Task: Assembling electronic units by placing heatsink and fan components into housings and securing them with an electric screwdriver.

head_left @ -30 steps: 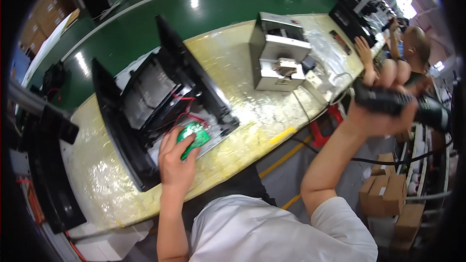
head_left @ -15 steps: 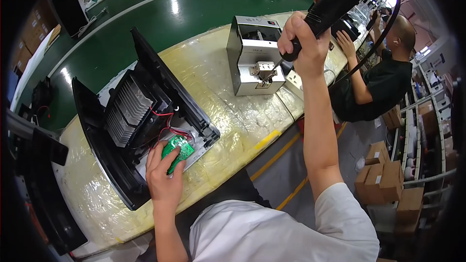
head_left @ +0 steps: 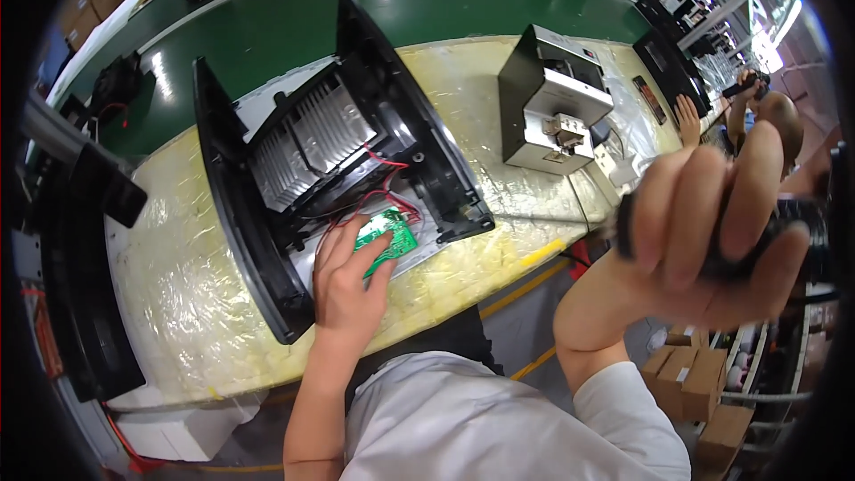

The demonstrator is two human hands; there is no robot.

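Note:
My left hand (head_left: 350,283) holds a green circuit board (head_left: 392,239) by its left side, thumb on the near edge and fingers on top. Red wires (head_left: 389,191) run from the board into an opened black housing (head_left: 445,156) with a silver finned heat sink (head_left: 312,138). Close to the camera, my right hand (head_left: 699,223), blurred, is closed around a black corded electric screwdriver (head_left: 812,218), raised over the bench's right side. Its tip cannot be made out.
A metal screw feeder box (head_left: 552,107) stands right of the housing, beside a white power strip (head_left: 614,165). Yellowish film covers the bench (head_left: 178,276); a green surface (head_left: 463,0) lies behind. Black panels stand at the left. Another person's hand (head_left: 688,120) and cardboard boxes (head_left: 690,383) are at right.
My right hand and the screwdriver have moved from above the screw feeder to the right and closer to the camera. The view has shifted. My left hand still holds the board.

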